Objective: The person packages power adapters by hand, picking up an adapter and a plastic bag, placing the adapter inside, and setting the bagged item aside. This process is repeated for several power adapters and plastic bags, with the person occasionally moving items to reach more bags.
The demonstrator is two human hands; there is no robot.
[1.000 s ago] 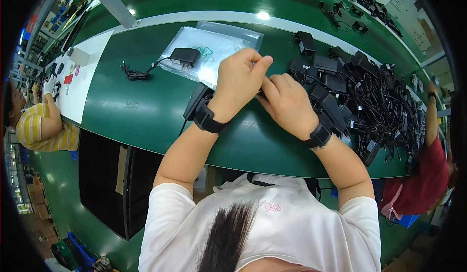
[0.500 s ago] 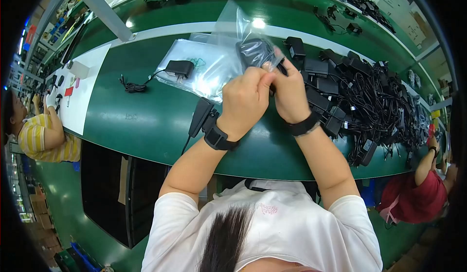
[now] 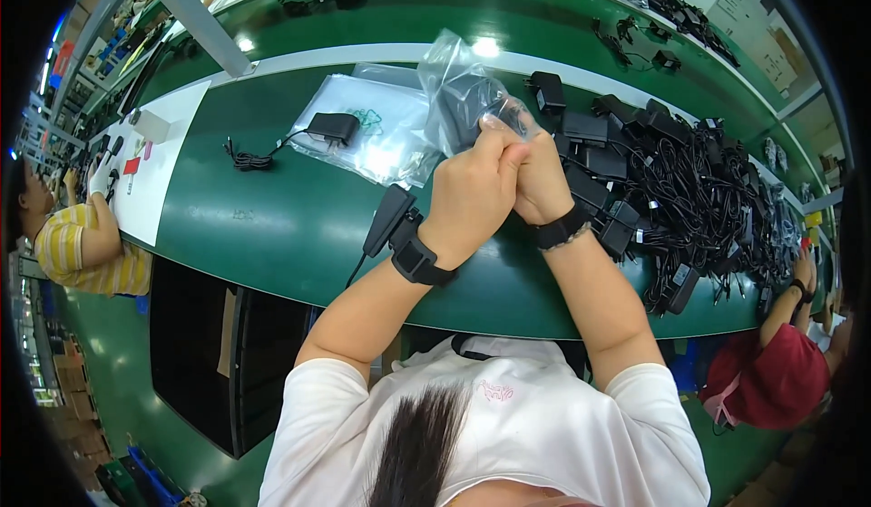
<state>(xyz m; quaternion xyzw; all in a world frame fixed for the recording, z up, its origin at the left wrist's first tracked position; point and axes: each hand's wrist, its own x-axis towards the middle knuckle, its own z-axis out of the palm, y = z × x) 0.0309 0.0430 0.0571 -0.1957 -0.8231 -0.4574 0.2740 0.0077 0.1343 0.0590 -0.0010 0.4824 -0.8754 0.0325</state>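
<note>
Both my hands are closed on a clear plastic bag with a dark item inside, held above the middle of the table. My left hand pinches its near edge, thumb against the right hand. My right hand grips the bag's right side; its fingertips are partly behind the plastic. The item inside looks like a black power adapter, though the crumpled film blurs it. Just left of the bag lies a stack of flat clear bags. On that stack rests a black power adapter with its coiled cable on the table.
To the right spreads a large heap of black power adapters and cables. The green table has a pale raised strip along its far side. A metal post stands at the far left. Co-workers sit at left, in a yellow striped shirt, and right, in red.
The bag's top, stretched up and pointed before, is now lower and crumpled over the dark item. Both hands have shifted slightly right, staying closed on the bag.
</note>
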